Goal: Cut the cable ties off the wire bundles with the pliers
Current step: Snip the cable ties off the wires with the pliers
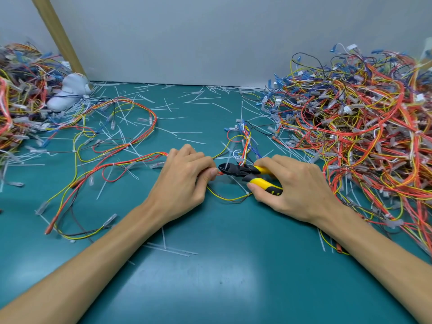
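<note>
The thin bundle of red, yellow and dark insulated wires is lying on the teal table in the middle, trailing off to the left in loose loops. Its near end is sitting between the two hands. The left hand is pinching the wires between curled fingers and thumb, right beside the dark cutting head of the yellow-and-black-handled pliers. The right hand is wrapping fingers and thumb round both handles, with the jaws pointing left and touching the wires. Whether a tie is sitting inside the jaws is too small to tell.

The wires are looking light, limp and springy, so they are likely needing a pinch close to each tie to stay put; the insulation is probably nicking easily if the blade strays.

Thin white cut plastic ties are lying scattered across the table. A big tangled heap of multicoloured wire harnesses is sitting to the right, a smaller heap to the left. A white lumpy object is resting at the back left beside a leaning brown board.
</note>
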